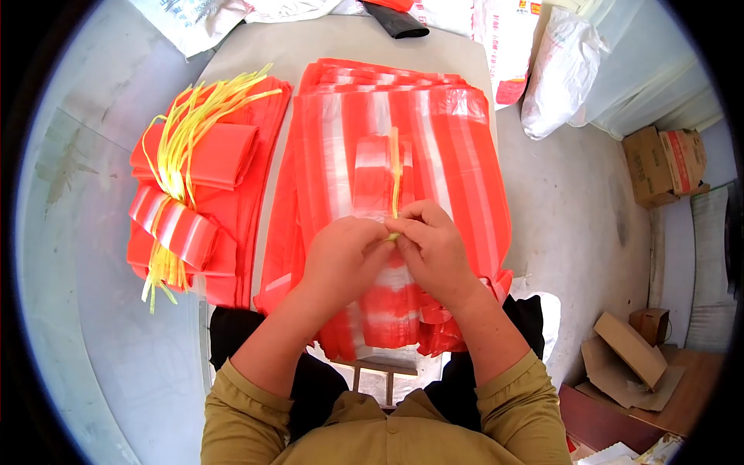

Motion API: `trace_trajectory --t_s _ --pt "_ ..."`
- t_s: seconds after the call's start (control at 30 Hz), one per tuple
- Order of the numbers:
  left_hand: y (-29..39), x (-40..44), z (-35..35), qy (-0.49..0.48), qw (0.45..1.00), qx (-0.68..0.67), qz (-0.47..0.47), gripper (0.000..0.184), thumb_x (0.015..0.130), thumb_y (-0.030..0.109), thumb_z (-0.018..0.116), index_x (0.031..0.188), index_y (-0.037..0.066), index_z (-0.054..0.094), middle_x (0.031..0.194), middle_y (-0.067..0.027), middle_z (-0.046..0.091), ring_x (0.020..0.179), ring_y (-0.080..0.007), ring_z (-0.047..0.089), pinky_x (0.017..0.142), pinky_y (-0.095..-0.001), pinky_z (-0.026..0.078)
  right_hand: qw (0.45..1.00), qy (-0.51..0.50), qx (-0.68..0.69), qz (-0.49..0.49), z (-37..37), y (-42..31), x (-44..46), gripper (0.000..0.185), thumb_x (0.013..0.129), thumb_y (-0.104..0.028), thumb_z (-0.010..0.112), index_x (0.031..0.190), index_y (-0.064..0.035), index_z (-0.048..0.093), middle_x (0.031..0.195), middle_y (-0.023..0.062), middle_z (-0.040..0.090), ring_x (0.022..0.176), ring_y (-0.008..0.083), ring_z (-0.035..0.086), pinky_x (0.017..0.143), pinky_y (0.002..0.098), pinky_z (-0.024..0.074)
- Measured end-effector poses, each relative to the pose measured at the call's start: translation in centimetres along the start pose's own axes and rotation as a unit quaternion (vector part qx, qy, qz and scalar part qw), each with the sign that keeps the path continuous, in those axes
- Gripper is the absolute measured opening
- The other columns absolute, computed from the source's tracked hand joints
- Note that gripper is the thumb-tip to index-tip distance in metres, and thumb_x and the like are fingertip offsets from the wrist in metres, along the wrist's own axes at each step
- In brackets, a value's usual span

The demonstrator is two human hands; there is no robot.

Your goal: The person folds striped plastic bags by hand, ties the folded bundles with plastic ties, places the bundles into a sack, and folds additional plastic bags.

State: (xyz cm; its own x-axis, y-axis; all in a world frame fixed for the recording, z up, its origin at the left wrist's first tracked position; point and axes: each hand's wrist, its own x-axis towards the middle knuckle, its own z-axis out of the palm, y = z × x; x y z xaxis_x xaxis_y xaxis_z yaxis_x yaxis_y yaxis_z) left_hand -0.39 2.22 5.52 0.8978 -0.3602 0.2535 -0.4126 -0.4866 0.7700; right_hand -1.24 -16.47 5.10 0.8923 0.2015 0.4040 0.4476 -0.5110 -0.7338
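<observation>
Both my hands meet over a folded bundle of red-and-white striped plastic bags (372, 174), which lies on a wide stack of the same striped bags (457, 147). A yellow plastic tie strip (397, 174) runs along the bundle and down to my fingertips. My left hand (346, 252) pinches the strip's near end from the left. From the right, my right hand (432, 252) pinches it too, with the fingertips of both hands touching or nearly so. The bundle's lower part is partly hidden by my hands.
Left of the stack lie red bags (267, 155) with folded bundles and a bunch of yellow strips (174, 163) on them. All rest on a pale table (256, 50). A black roll (397, 23) sits at the far edge. White sacks (566, 70) and cardboard boxes (663, 167) stand right.
</observation>
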Motion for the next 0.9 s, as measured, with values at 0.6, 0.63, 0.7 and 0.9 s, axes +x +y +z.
trace_trajectory --t_s 0.6,0.63,0.7,0.9 --pt "0.0 0.0 0.0 -0.036 0.979 -0.142 -0.145 0.009 0.1 0.003 0.067 0.106 -0.003 0.07 0.091 -0.0076 0.07 0.084 -0.0122 0.065 0.076 -0.0284 0.053 0.957 -0.054 0.167 0.231 -0.2 -1.0 -0.2 0.032 0.088 -0.002 0.069 0.118 -0.0028 0.06 0.091 0.008 0.065 0.079 0.017 0.063 0.073 0.032 0.0529" --pt "-0.1 0.0 0.0 -0.035 0.979 -0.14 -0.141 0.009 0.1 0.003 0.067 0.106 -0.003 0.07 0.091 -0.0077 0.07 0.084 -0.0124 0.065 0.076 -0.0285 0.053 0.965 -0.044 0.147 0.213 -0.2 -0.9 -0.4 0.032 0.087 -0.001 0.068 0.117 -0.0029 0.06 0.092 0.0082 0.064 0.078 0.0171 0.062 0.073 0.032 0.0527" --pt "-0.2 -0.1 0.1 -0.033 0.981 -0.137 -0.134 0.009 0.1 0.004 0.068 0.106 -0.003 0.07 0.091 -0.0082 0.07 0.084 -0.0131 0.065 0.076 -0.0291 0.053 0.971 -0.033 0.13 0.2 -0.3 -0.9 -0.6 0.034 0.084 0.001 0.067 0.117 -0.0032 0.06 0.095 0.0085 0.063 0.078 0.0169 0.062 0.072 0.0318 0.0526" --pt "-0.3 0.0 0.0 -0.025 0.99 -0.091 -0.105 0.008 0.098 0.004 0.069 0.102 -0.002 0.069 0.089 -0.0125 0.069 0.081 -0.0214 0.067 0.075 -0.0331 0.053 0.915 -0.075 0.267 0.292 -1.7 -1.9 -0.2 0.04 0.081 0.007 0.059 0.119 -0.0037 0.055 0.104 0.0075 0.056 0.08 0.0137 0.06 0.072 0.0298 0.0518"
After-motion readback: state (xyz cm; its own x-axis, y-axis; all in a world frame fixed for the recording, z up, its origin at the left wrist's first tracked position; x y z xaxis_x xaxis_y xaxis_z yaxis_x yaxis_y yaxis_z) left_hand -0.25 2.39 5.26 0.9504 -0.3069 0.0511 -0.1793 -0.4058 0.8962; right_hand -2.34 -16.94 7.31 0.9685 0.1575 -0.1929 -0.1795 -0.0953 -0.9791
